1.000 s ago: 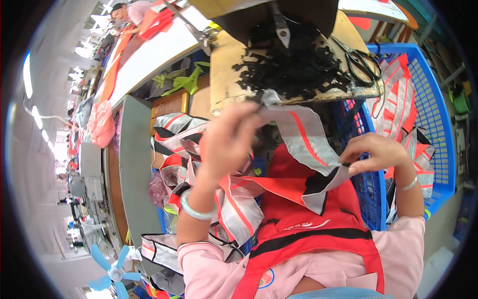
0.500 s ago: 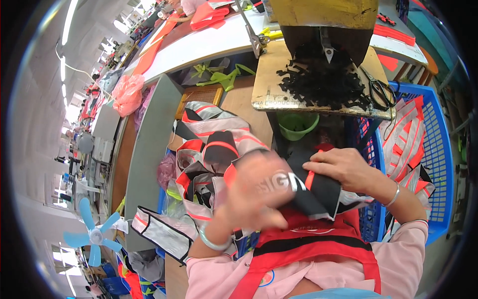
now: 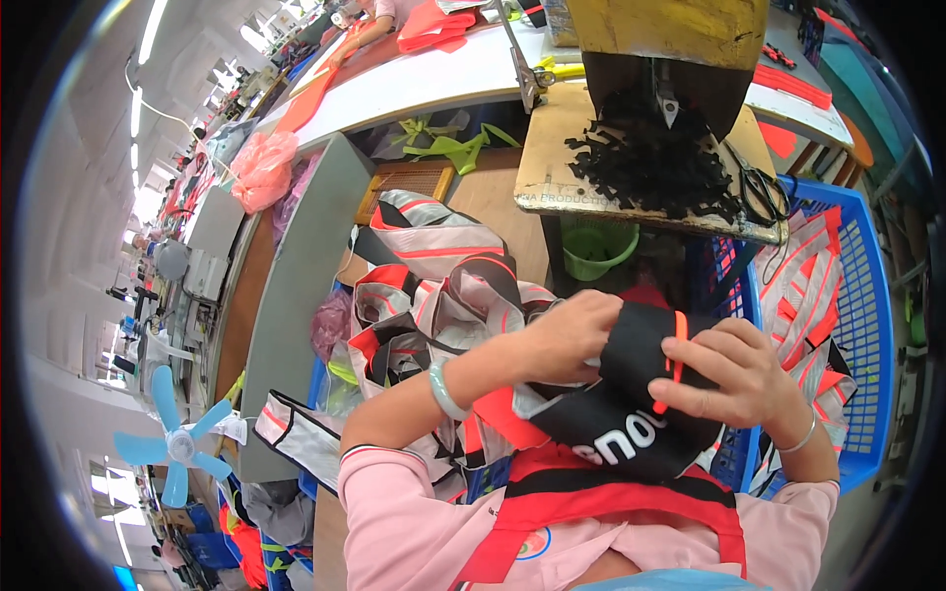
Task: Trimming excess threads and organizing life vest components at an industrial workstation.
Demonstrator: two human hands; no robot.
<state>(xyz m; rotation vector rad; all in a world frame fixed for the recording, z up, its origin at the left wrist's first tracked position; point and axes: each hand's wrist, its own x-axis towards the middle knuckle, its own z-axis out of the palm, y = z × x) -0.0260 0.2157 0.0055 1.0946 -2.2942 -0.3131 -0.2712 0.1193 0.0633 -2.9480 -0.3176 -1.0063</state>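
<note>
Just in front of my apron, I hold a black fabric piece (image 3: 591, 409) with white printing and an orange trim strip (image 3: 679, 345). My left hand (image 3: 572, 340) is closed at its upper left edge, with the fingertips partly hidden behind the cloth. On the other side, my right hand (image 3: 734, 374) grips the piece at the orange strip, thumb on top and fingers bent. A heap of grey, black and orange sewn pieces (image 3: 443, 241) lies to the left, beside my left forearm, and partly passes under it.
Ahead stands a small work table (image 3: 552, 177) with a yellow-topped machine (image 3: 670, 30), black scraps (image 3: 655, 167) and scissors (image 3: 759, 192). Below it sits a green bin (image 3: 596, 251). A blue basket (image 3: 872, 325) at right holds more sewn pieces. A grey panel (image 3: 296, 305) borders the left side.
My left hand has moved up and right from across the print to the cloth's upper edge. The black piece has turned, showing more print, and my right hand has shifted slightly right and down.
</note>
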